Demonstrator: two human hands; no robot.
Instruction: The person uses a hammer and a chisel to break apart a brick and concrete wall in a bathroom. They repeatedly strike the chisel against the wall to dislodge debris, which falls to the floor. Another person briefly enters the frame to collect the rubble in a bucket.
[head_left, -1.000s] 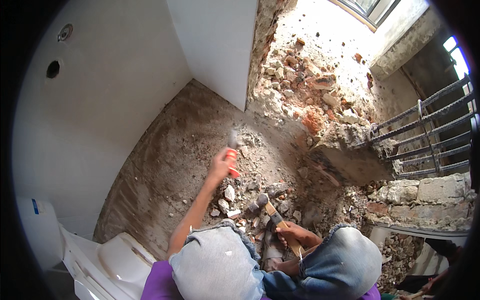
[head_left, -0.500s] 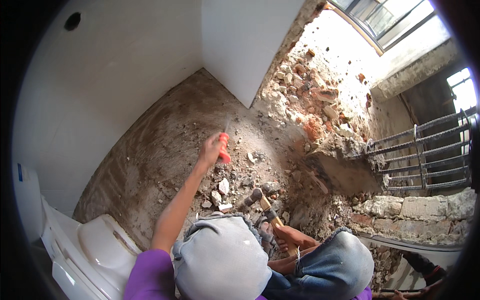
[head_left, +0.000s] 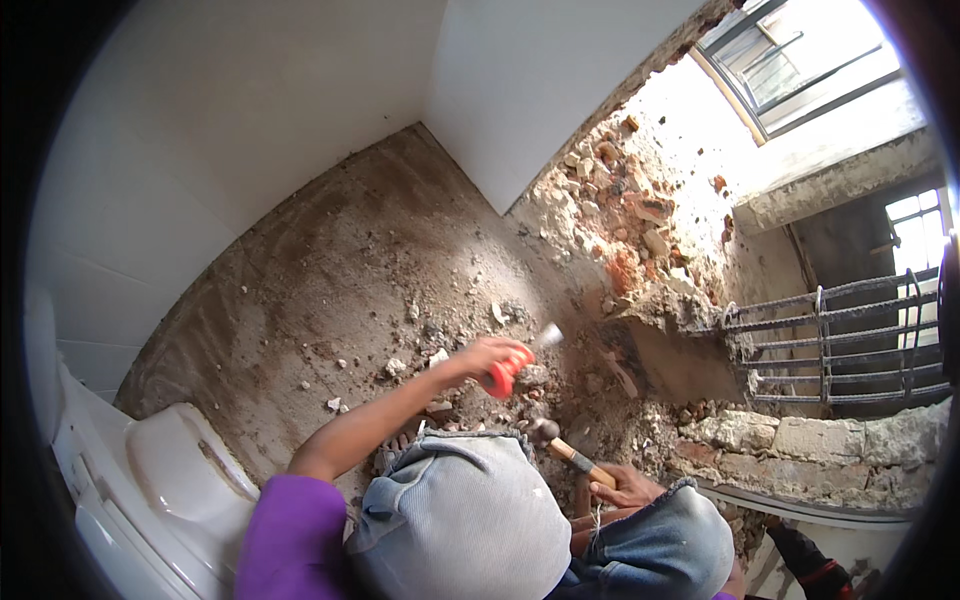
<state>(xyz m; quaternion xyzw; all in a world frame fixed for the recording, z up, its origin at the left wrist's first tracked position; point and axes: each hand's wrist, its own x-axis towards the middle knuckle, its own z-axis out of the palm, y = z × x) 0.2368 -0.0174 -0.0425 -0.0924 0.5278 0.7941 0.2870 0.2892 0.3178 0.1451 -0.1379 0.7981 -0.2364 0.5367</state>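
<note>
My left hand point(head_left: 480, 360) is closed around the red grip of a chisel point(head_left: 507, 372). The chisel's pale metal blade points up and to the right, blurred, over the rubble-strewn floor point(head_left: 350, 270). Lower right of it, my right hand point(head_left: 632, 487) grips the wooden handle of a hammer point(head_left: 572, 456). The dark hammer head lies near the chisel grip, with a gap between them. My knees in faded jeans partly hide the ground close to me and part of the hammer handle.
A white toilet point(head_left: 185, 465) stands at the lower left. Broken brick point(head_left: 625, 270) and bare rebar point(head_left: 820, 340) rise on the right, above a broken masonry edge point(head_left: 820, 445). White walls point(head_left: 540, 90) meet at the back. Another person's dark sleeve point(head_left: 808, 560) shows at lower right.
My left hand has brought the chisel toward me and to the right, close to the hammer. My right hand and the hammer have shifted slightly right and down in the picture.
</note>
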